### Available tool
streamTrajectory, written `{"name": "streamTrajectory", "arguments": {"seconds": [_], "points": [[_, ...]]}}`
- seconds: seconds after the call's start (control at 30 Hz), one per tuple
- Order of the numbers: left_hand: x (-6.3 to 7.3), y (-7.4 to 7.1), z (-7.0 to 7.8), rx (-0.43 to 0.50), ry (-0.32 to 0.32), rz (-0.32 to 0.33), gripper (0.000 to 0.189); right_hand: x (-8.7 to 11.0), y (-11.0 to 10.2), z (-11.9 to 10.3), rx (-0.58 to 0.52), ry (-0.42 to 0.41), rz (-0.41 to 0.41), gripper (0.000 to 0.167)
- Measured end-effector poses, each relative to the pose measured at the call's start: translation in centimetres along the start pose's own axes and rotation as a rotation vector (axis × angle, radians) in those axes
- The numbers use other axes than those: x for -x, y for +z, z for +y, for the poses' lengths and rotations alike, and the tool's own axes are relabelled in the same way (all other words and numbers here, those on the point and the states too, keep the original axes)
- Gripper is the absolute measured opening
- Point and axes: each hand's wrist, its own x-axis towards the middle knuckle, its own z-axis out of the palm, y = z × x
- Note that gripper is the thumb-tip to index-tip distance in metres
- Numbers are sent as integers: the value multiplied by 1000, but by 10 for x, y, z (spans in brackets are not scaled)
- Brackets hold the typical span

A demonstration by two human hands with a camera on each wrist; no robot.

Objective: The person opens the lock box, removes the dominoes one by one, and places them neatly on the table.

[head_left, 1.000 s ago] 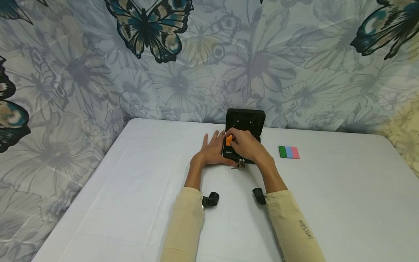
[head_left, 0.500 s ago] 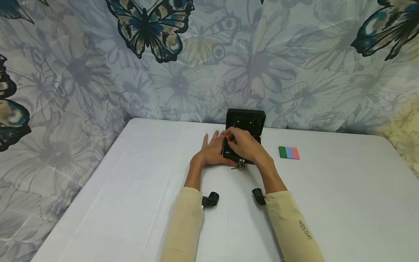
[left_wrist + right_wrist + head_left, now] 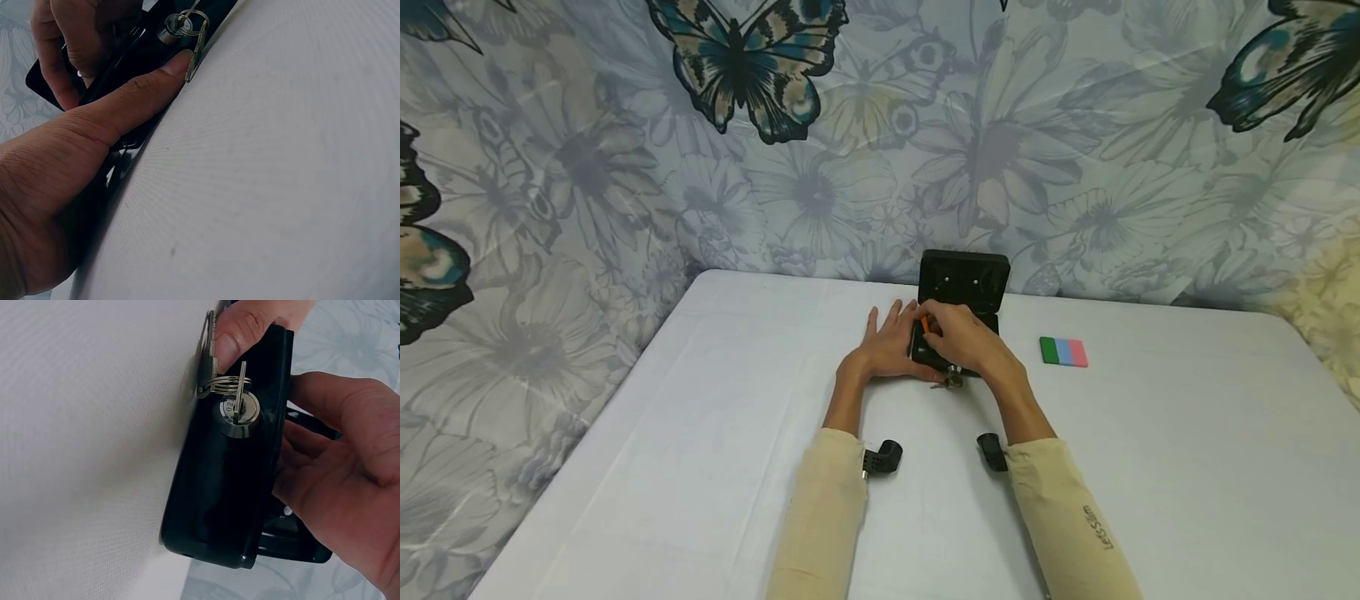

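A small black cash box (image 3: 927,353) stands near the table's back edge with its lid (image 3: 964,275) raised. Keys on a ring (image 3: 239,387) hang from the round lock (image 3: 244,411) on its front. My left hand (image 3: 889,346) lies spread along the box's left side, and its thumb (image 3: 140,94) presses the front beside the keys. Over the box's inside, my right hand (image 3: 961,335) pinches a flat orange piece (image 3: 926,325), mostly hidden by the fingers. In the right wrist view, the right fingers (image 3: 297,450) reach down past the box's rim.
Flat green, blue and pink pieces (image 3: 1063,352) lie side by side on the white table (image 3: 1187,433), right of the box. A flower-and-butterfly cloth wall (image 3: 820,200) rises right behind the table. Both sleeves carry black wrist cameras (image 3: 883,457).
The orange piece showed flat and broad inside the box a second ago; now only a thin edge shows between my right fingers. My left hand stays in place.
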Motion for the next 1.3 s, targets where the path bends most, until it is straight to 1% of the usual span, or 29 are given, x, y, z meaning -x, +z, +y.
{"name": "streamTrajectory", "arguments": {"seconds": [0.13,0.33,0.57,0.77,0.87,1.0,1.07,1.17,1.3], "points": [[1,-2,1,-6,-4,-6,127,-1,-1,-1,23,6,-9,37],[1,-2,0,-10,-4,-5,127,-2,0,-1,48,11,11,34],[0,-2,-1,-17,-3,-5,126,-3,0,-4,50,52,21,35],[0,-2,0,-8,-5,-5,127,-2,0,-2,57,12,28,32],[1,-2,1,-1,-11,-7,129,-2,0,-2,72,12,16,31],[1,-2,1,7,-13,-11,129,-1,-1,-3,88,40,-29,35],[1,-1,1,6,-16,-12,128,-1,-1,-4,92,44,-35,35],[-1,1,0,7,-19,-16,127,-1,0,-5,103,40,-15,34],[-2,1,0,4,-10,-2,126,-1,1,-6,129,29,18,32]]}}
